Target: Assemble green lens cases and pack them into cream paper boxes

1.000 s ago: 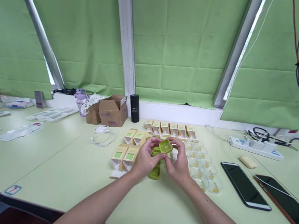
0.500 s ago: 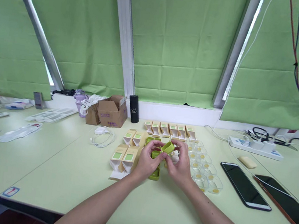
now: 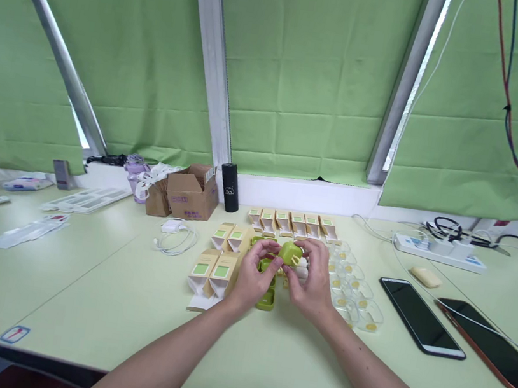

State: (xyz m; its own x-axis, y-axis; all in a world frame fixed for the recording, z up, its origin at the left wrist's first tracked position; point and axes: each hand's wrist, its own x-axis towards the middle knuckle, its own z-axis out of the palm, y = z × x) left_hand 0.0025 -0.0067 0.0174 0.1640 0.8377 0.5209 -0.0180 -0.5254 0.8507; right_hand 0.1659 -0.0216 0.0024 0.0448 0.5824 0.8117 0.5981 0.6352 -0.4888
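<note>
Between both hands, raised over the table, is a small rounded green case (image 3: 290, 253) with a pale loop on its side. My left hand (image 3: 250, 277) pinches its left side between thumb and fingers. From the right, my right hand (image 3: 314, 282) grips it the same way. Below and behind the hands lie more green case pieces (image 3: 266, 300), partly covered by the fingers. Open card boxes with green labels (image 3: 220, 271) stand left of my left hand. Clear plastic shells with yellow dots (image 3: 369, 317) lie in rows beyond my right hand.
A row of small card boxes (image 3: 299, 226) stands at the back. Two phones (image 3: 422, 317) and a power strip (image 3: 441, 253) are on the right. Further left are a white charger with cable (image 3: 172, 226), a brown carton (image 3: 192, 192) and a black cylinder (image 3: 229, 188).
The green case has been turned in my fingers: its hollow side showed before, and now its rounded outside with the loop does. Both hands stay in nearly the same place.
</note>
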